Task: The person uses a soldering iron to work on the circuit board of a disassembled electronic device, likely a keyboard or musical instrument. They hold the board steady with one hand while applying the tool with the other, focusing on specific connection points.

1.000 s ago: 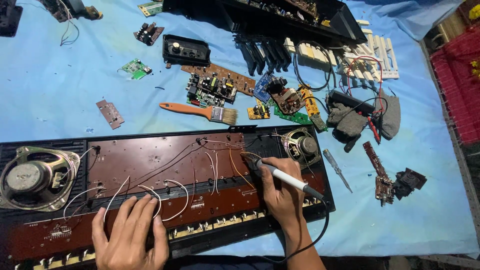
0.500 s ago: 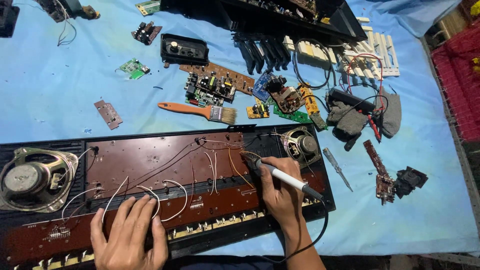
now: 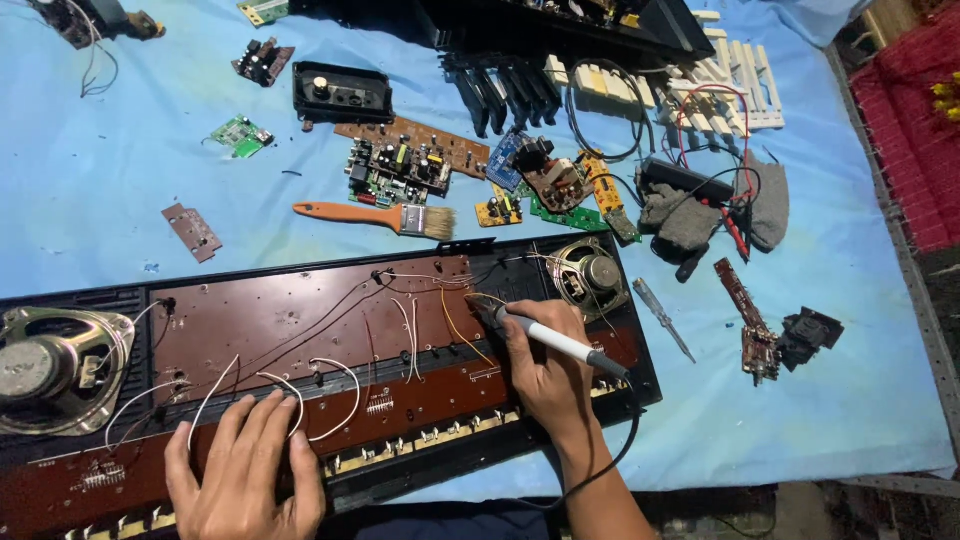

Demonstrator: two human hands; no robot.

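An opened keyboard panel (image 3: 300, 330) with a brown circuit board and white wires lies across the blue cloth. My right hand (image 3: 545, 370) holds a white-handled soldering iron (image 3: 545, 338), its tip on the board near the right speaker (image 3: 590, 275). My left hand (image 3: 245, 475) lies flat, fingers spread, on the lower left part of the board among looped white wires. A large speaker (image 3: 50, 365) sits at the panel's left end.
An orange-handled brush (image 3: 375, 217) lies just beyond the panel. Circuit boards (image 3: 400, 165), black keys (image 3: 495, 90), white keys (image 3: 740, 75), grey gloves (image 3: 700, 215), a screwdriver (image 3: 662, 318) and small parts are scattered on the cloth. The table edge runs along the right.
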